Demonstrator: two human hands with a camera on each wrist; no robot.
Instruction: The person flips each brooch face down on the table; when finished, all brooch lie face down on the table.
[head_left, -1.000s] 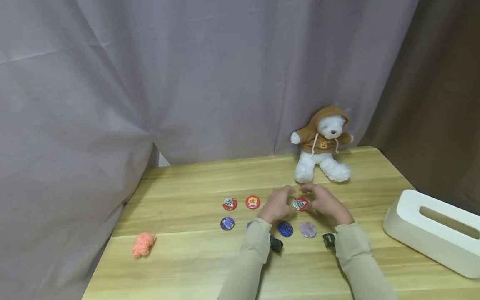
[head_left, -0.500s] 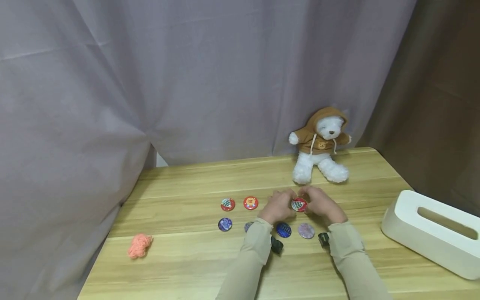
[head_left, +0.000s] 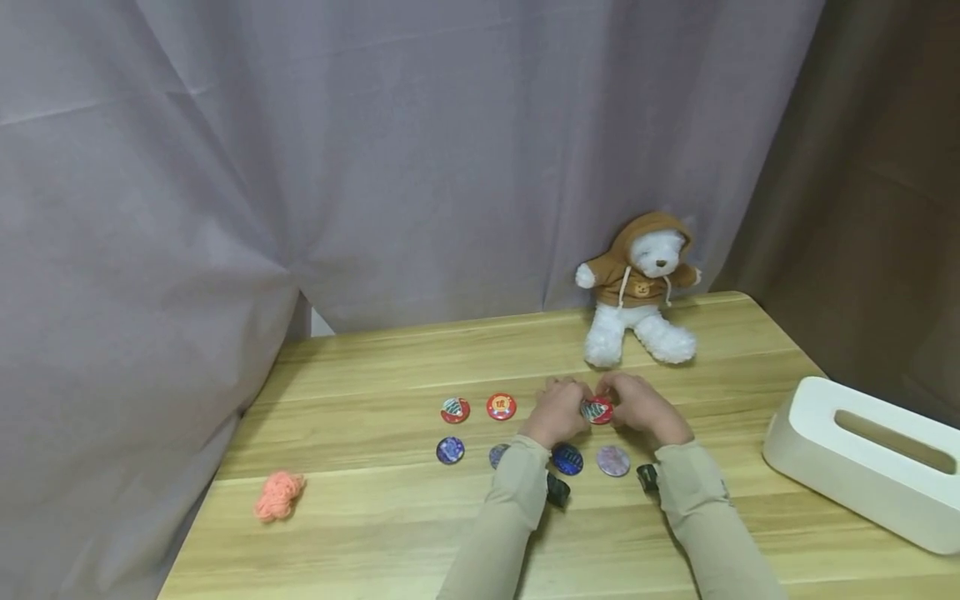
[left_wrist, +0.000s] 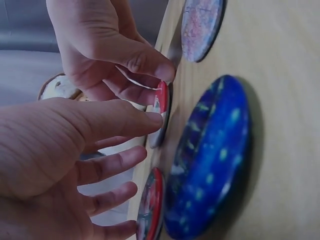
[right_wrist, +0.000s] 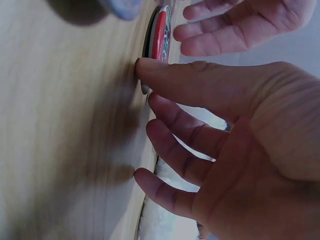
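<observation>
A round red button badge with a green-and-white tree lies between both hands on the table. My left hand has its thumb and index finger at the badge's left edge, its other fingers spread. My right hand pinches the right side; the thumb overlaps the badge in the right wrist view. Under my left fingers, another red badge shows in the left wrist view, hidden from the head view. Nearer me lie a dark blue badge, a pale pink-purple badge and a partly covered purple one.
To the left are a tree badge, a red-and-gold badge and a violet badge. Pink yarn lies far left. A hooded teddy bear sits behind the hands; a white tissue box stands right.
Both hands have closed in on the red tree badge from either side, and the badge has turned slightly. The head view has shifted a little.
</observation>
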